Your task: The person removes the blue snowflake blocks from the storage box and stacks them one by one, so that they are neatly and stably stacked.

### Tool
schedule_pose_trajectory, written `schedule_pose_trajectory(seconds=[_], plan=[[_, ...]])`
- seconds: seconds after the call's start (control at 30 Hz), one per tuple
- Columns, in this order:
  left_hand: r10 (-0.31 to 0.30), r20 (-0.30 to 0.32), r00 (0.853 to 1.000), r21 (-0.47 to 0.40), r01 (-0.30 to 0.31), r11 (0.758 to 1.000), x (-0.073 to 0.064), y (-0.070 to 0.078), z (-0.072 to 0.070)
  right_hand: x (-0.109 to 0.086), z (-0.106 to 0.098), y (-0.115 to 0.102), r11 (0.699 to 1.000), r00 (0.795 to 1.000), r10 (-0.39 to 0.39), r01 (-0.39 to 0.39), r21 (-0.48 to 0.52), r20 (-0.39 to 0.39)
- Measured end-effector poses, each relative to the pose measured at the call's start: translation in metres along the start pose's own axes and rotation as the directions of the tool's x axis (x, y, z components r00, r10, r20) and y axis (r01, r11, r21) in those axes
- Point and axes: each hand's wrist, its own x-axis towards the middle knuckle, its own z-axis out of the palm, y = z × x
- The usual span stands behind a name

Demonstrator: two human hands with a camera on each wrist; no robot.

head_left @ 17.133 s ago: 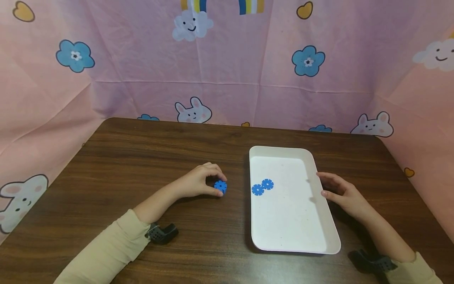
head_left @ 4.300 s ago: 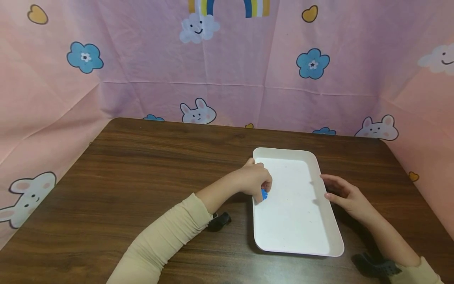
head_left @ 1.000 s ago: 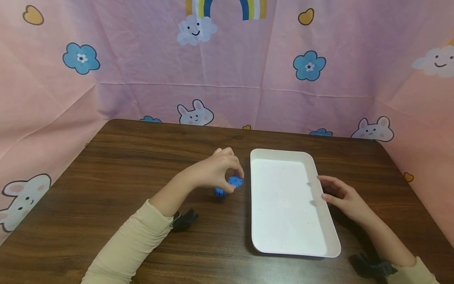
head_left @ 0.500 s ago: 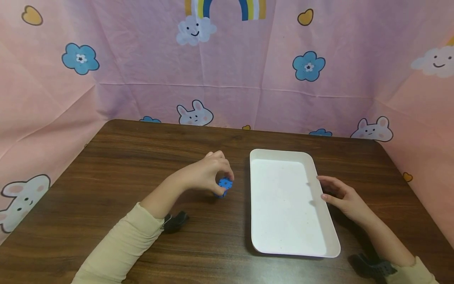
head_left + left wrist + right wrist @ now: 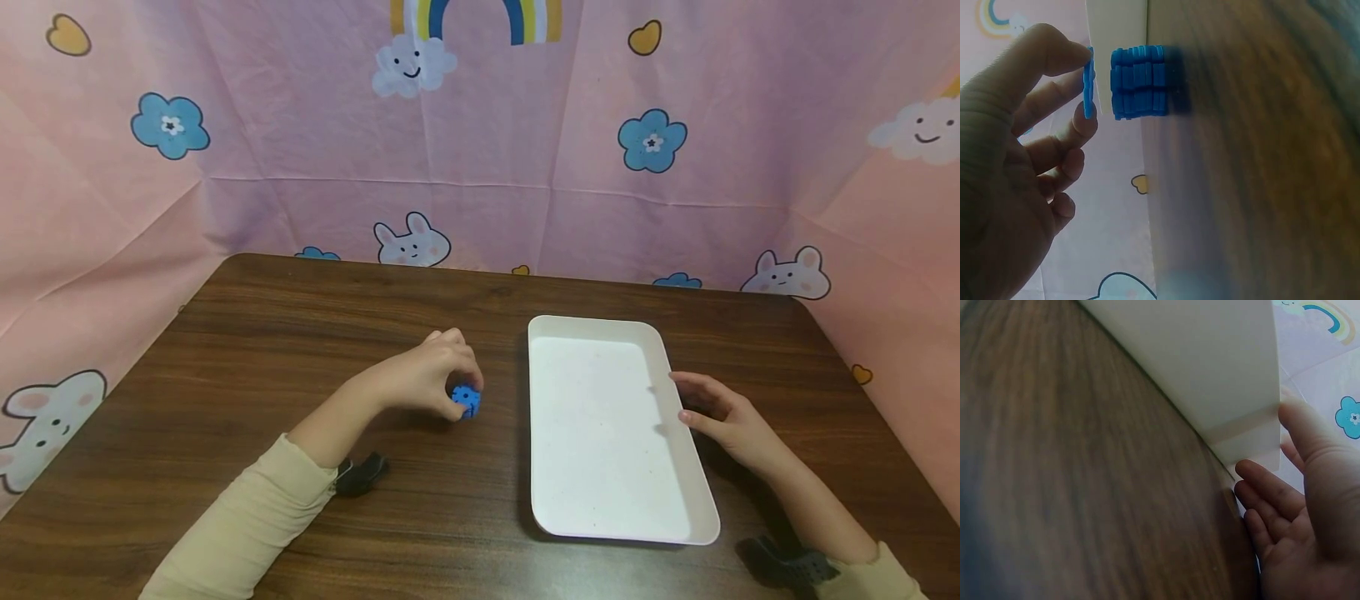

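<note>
My left hand (image 5: 423,375) pinches a thin blue notched disc (image 5: 1089,87) between thumb and fingers. Just under it, a short stack of the same blue discs (image 5: 1138,82) stands on the brown table, left of the white tray (image 5: 611,525). A narrow gap shows between the held disc and the stack in the left wrist view; from the head, the disc overlaps the stack. At the tray's right side, my right hand (image 5: 735,421) touches the rim with thumb and fingertips, its other fingers lightly bent beside the outer wall (image 5: 1222,369).
The tray has a raised wall all round and white inner floor showing. Brown wood-grain table (image 5: 315,333) extends on both sides of it. Behind the table hangs a pink and purple cloth (image 5: 495,125) printed with rabbits, flowers and clouds. Dark wrist mounts (image 5: 362,475) sit at both wrists.
Two blue discs once seen in the tray are gone from it. Over the last second my left hand has moved left and down with a disc, over the stack. The right hand stays put.
</note>
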Motion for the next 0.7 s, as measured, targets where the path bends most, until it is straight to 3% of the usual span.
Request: schedule_pose_trajectory(seconds=[0.7], plan=[[0.032,0.005,0.999,0.025,-0.032,0.999,0.0031,-0.0058,0.0031,0.0007,-0.0001,0.0011,1.000,1.000,0.005,-0.005,0.011,-0.001]])
